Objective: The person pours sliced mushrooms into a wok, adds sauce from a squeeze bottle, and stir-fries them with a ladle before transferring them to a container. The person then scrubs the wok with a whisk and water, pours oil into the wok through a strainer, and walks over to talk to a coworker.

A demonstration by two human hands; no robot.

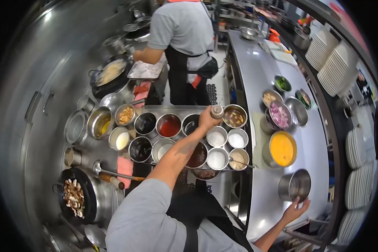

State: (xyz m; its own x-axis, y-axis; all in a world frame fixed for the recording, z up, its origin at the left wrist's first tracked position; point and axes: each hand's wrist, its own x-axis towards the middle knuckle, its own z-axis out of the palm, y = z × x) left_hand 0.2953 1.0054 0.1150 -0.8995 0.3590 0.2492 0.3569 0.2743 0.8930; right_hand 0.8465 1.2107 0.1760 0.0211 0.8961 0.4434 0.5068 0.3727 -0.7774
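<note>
In the head view, a pot of orange liquid (266, 153) stood on the steel counter (262, 206), and I took it as the landmark. The steel pot (295, 185) stood just beside it, on the side nearer to the person. The right hand (296, 208) was partly open, its fingertips against the lower wall of the steel pot; whether they gripped it, I could not tell. The left hand (208, 119) was to the left of the landmark and a little farther forward, with its fingers closed around a small round container (216, 110), held above the group of sauce and seasoning pots. Under and near this hand were white grains (216, 137) in a pot and, farther left of the landmark, red sauce (169, 126) in another. Just beyond the landmark was chopped purple onion (279, 114) in a bowl. White plates (357, 187) were stacked to its right. Far to its left, nearer to the person, sliced mushrooms (74, 198) lay in a wok; beyond it, also to the left, stood a co-worker (182, 31).
</note>
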